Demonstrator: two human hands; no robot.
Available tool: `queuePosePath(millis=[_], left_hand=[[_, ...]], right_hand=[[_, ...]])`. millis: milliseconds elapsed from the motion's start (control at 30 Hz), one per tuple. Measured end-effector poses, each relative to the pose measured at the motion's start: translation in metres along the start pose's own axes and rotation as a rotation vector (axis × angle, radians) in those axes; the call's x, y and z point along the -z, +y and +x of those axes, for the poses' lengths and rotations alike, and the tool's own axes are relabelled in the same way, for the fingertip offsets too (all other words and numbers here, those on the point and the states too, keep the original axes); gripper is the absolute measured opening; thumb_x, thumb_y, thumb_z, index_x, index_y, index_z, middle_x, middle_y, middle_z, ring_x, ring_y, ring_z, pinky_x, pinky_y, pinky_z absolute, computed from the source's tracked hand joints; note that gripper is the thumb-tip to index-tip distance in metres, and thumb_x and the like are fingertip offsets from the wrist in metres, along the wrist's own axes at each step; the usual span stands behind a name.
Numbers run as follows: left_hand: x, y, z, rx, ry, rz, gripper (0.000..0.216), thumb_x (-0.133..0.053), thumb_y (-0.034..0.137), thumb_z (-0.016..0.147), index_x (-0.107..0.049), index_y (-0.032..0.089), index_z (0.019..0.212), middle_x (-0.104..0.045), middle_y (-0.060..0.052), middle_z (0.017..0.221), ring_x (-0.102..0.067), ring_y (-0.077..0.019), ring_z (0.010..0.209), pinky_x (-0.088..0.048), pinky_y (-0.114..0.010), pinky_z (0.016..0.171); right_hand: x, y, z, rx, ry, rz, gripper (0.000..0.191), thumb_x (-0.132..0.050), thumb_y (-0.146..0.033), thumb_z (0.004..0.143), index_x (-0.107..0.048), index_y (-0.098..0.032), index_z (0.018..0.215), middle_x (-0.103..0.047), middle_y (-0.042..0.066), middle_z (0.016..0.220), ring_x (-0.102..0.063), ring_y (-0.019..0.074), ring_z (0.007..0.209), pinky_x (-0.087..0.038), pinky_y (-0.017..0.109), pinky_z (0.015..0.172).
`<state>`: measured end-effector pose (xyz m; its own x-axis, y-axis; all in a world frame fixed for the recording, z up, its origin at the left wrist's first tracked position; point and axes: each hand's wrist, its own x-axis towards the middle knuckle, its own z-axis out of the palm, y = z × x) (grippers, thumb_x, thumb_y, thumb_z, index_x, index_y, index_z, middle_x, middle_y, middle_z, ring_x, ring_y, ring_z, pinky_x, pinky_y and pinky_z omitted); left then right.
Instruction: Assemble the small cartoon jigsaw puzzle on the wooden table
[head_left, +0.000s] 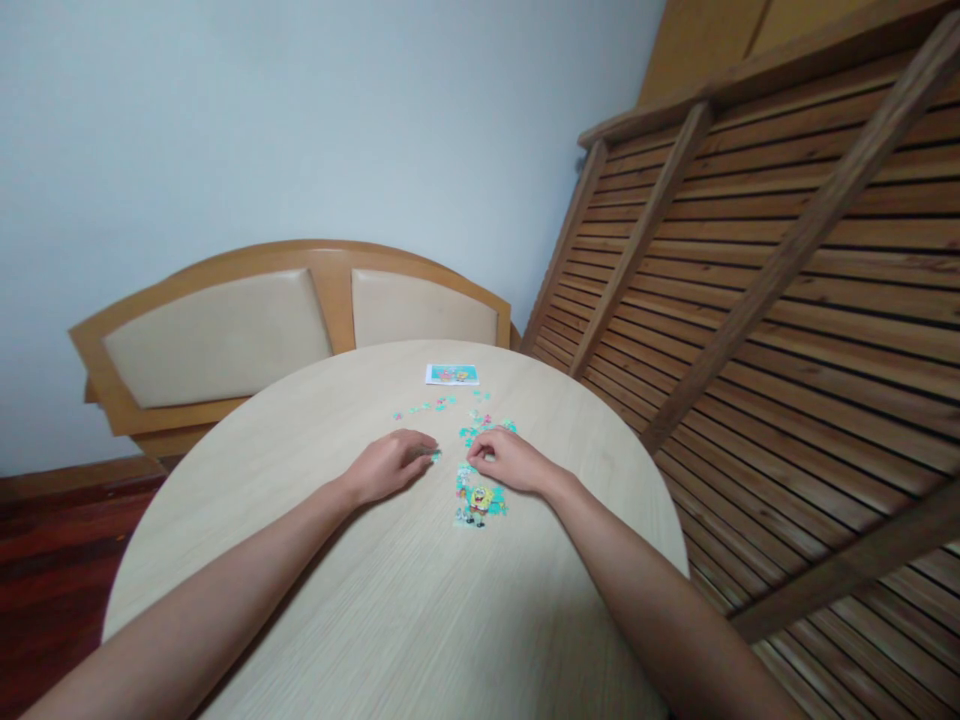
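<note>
Lying partly under the right hand is the puzzle.

Across the back, a plain bluish-white wall; before it, an arched wooden headboard with two cream panels. At right, a large slatted wooden frame. Dark reddish floor at lower left; in front, a round, pale wood-grain table. Soft light.

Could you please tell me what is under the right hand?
The partly assembled SpongeBob puzzle shows at the near edge of the right hand, jigsaw pieces beyond it; what its palm covers is hidden.
</note>
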<state>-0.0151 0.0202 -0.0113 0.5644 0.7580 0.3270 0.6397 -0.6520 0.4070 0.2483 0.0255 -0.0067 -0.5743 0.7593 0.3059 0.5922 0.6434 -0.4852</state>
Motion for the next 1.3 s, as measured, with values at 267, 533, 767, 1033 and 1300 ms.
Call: queuePosePath(millis=[267,533,767,1033,1300], left_hand=[[-0.012,-0.005,0.006,-0.004,-0.016,0.039,0.032,-0.055,0.033,0.093,-0.066,0.021,0.120,-0.071,-0.007,0.117,-0.064,-0.0248,0.109,-0.049,-0.040,0.097],[-0.020,-0.007,0.008,0.019,0.017,-0.095,0.030,-0.057,0.024,0.089,-0.066,0.017,0.116,-0.071,-0.010,0.113,-0.064,-0.0252,0.105,-0.049,-0.041,0.097],[-0.020,-0.001,0.006,0.022,-0.003,-0.191,0.033,-0.061,0.023,0.085,-0.064,0.017,0.117,-0.070,-0.009,0.107,-0.064,-0.0235,0.099,-0.049,-0.039,0.092],[-0.023,0.004,0.005,-0.010,0.001,-0.333,0.030,-0.060,0.020,0.085,-0.063,0.016,0.114,-0.069,-0.008,0.107,-0.063,-0.0211,0.098,-0.049,-0.035,0.091],[-0.026,0.014,0.005,-0.039,0.039,-0.423,0.029,-0.058,0.021,0.084,-0.062,0.017,0.113,-0.068,-0.008,0.103,-0.064,-0.0184,0.088,-0.052,-0.031,0.081]], right_hand=[[0.019,0.003,-0.006,-0.017,0.030,-0.053,0.011,-0.063,-0.021,0.084,-0.074,-0.018,0.084,-0.073,0.004,0.082,-0.062,0.0182,0.082,-0.043,0.028,0.080],[0.013,0.001,-0.004,0.022,-0.070,0.027,0.012,-0.064,-0.018,0.082,-0.075,-0.017,0.085,-0.074,0.004,0.083,-0.064,0.0164,0.078,-0.044,0.026,0.077],[0.010,0.003,-0.004,0.059,-0.067,-0.045,0.015,-0.064,-0.022,0.085,-0.075,-0.018,0.094,-0.074,0.005,0.090,-0.064,0.0183,0.086,-0.044,0.028,0.082],[-0.008,-0.009,0.002,0.066,0.029,-0.017,0.017,-0.065,-0.030,0.089,-0.073,-0.019,0.100,-0.071,0.007,0.096,-0.063,0.0193,0.093,-0.044,0.030,0.085],[-0.027,-0.019,0.008,-0.038,0.031,0.339,0.033,-0.062,-0.020,0.088,-0.063,-0.017,0.121,-0.072,0.004,0.089,-0.066,0.0144,0.079,-0.048,0.025,0.074]])
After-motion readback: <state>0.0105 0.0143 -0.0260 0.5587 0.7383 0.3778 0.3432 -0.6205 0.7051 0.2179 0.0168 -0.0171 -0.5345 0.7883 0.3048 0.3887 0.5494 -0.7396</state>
